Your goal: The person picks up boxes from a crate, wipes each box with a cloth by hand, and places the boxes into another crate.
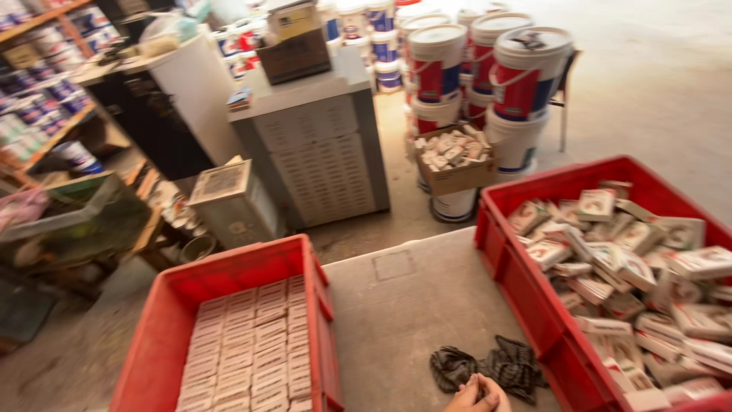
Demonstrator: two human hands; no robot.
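Fingers of one hand, possibly the right, are seen curled at the bottom edge, touching a dark crumpled cloth on the grey surface; whether the grip is clenched cannot be told. Red crates of small boxes flank it within reach.

Cloth: dark, patterned in a faint check, crumpled into two bunched lobes. It lies flat on the grey surface, between the two red crates and just beside the right-hand one. Its near edge sits against a hand at the bottom of the frame, whose curled fingers touch or overlap the fabric; whether they pinch it cannot be told.
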